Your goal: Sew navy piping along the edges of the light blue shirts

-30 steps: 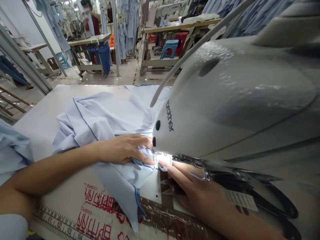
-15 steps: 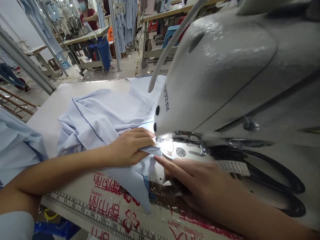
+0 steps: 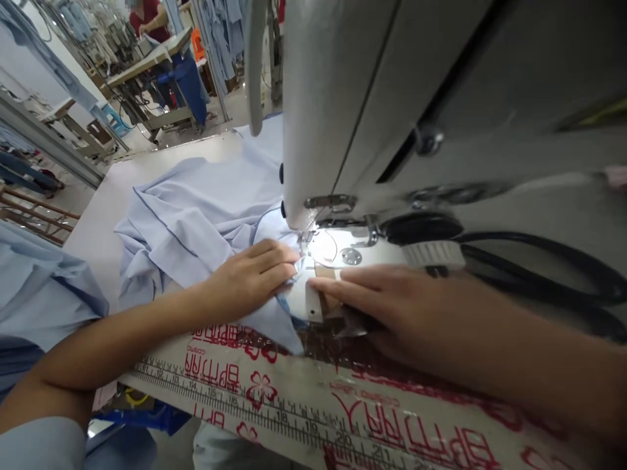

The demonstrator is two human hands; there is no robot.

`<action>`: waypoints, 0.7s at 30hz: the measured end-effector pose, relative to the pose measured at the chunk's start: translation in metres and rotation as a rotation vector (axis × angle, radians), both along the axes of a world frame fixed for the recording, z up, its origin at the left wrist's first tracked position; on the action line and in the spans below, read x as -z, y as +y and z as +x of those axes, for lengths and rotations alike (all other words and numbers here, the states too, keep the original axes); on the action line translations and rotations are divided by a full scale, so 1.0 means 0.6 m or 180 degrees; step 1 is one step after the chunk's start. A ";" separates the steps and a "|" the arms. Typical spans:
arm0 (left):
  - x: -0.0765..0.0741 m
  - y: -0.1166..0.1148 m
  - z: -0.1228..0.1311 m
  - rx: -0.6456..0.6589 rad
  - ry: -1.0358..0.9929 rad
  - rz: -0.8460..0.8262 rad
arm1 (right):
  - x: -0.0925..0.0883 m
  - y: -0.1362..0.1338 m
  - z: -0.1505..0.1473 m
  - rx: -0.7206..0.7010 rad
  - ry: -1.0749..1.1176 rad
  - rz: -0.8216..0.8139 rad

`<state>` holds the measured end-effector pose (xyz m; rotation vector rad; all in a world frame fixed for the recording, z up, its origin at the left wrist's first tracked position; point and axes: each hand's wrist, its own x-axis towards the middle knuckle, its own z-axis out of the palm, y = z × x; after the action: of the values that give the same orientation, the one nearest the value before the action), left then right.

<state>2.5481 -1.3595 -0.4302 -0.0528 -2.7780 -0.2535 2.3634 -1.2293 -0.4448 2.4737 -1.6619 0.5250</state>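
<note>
Light blue fabric lies bunched on the table to the left of the sewing machine, one end reaching under the lit needle area. My left hand is closed on the fabric edge just left of the presser foot. A corner of the cloth hangs below that hand. My right hand rests on the machine bed, right of the needle, fingers stretched toward the metal plate. Nothing shows in its fingers, though it is slightly blurred.
A printed ruler strip runs along the table's front edge. More blue cloth hangs at the left. Black cables lie behind my right hand. Across the aisle, a person in a red top works at another table.
The view has shifted, so the machine head looms larger. The fabric corner between my hands has drawn left, baring more of the metal plate. My right hand is slightly farther from my left.
</note>
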 end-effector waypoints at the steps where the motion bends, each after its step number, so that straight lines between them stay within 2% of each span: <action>1: 0.000 -0.001 -0.004 -0.0216 0.0035 0.0099 | -0.005 -0.002 -0.006 0.0014 0.0036 -0.0029; 4: -0.003 -0.006 -0.017 -0.0907 0.0297 0.0505 | -0.016 -0.009 -0.023 -0.0012 0.0134 0.0095; 6: -0.004 -0.009 -0.022 -0.1070 0.0394 0.0700 | -0.020 -0.013 -0.027 -0.0018 0.0202 0.0282; 10: -0.007 -0.009 -0.021 -0.0978 0.0301 0.0709 | -0.019 -0.021 -0.018 0.0147 0.0471 0.0500; 16: -0.013 -0.004 -0.018 -0.0641 0.0335 0.0320 | -0.018 -0.037 0.008 0.0455 0.0464 0.0883; 21: -0.016 0.010 -0.015 -0.0110 0.0118 -0.0372 | -0.020 -0.037 0.015 0.0486 0.0273 0.0793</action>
<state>2.5393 -1.3535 -0.4204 -0.0381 -2.7516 -0.0803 2.3725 -1.2513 -0.4329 2.4608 -1.9666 0.2017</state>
